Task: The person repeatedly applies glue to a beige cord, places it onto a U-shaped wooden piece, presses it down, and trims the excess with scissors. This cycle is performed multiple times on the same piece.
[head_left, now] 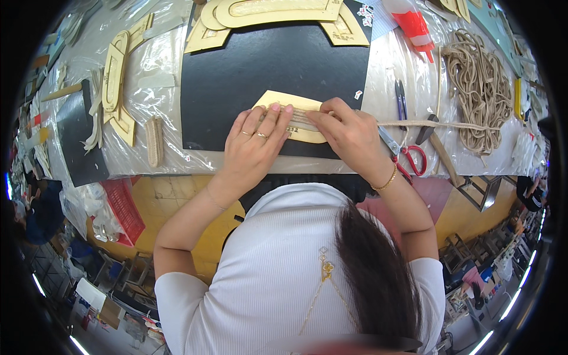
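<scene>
A pale yellow template lies near the front edge of a black mat, with rows of beige cord laid across it. My left hand rests over the template's left part, its fingers outstretched and pressing on the cord rows. At the template's right end my right hand pinches the cord between thumb and fingers. From there the cord runs right, over the scissors, to a loose heap of the same cord. Part of the template is hidden under both hands.
Right of the mat lie red-handled scissors, a hammer, pens and a red-and-white bottle. More yellow templates sit at the mat's far edge. On the left are stacked templates, a folded cord piece and another hammer.
</scene>
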A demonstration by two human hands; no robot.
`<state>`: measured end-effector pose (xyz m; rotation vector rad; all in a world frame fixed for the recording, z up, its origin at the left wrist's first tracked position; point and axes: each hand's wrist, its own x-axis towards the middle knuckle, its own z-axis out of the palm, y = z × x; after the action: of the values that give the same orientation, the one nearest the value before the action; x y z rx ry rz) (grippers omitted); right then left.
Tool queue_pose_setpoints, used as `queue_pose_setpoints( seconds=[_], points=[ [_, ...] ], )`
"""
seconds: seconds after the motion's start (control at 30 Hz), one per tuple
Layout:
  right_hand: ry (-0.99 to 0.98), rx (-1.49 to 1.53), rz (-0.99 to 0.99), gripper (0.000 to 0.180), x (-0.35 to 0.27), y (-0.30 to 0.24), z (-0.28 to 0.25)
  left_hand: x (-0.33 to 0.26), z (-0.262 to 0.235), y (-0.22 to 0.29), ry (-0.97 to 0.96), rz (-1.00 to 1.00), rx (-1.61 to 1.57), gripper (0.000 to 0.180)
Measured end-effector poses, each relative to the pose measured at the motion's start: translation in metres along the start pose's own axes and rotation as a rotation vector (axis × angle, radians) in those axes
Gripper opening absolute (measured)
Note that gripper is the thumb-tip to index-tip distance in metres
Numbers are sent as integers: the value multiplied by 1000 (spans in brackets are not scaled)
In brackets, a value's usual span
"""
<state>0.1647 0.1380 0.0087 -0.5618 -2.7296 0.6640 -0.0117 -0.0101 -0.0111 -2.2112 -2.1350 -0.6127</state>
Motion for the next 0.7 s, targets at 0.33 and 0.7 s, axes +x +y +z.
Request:
queue_pose_setpoints(
  seconds=[0.33, 0.7],
  points=[
    [-112, -77, -77, 34, -2, 3, -9, 4, -1, 8, -76, -28, 94, 51],
    [-38, 37, -14, 35, -13, 13, -20, 22, 6, 8, -73, 148, -178, 48]
  ],
)
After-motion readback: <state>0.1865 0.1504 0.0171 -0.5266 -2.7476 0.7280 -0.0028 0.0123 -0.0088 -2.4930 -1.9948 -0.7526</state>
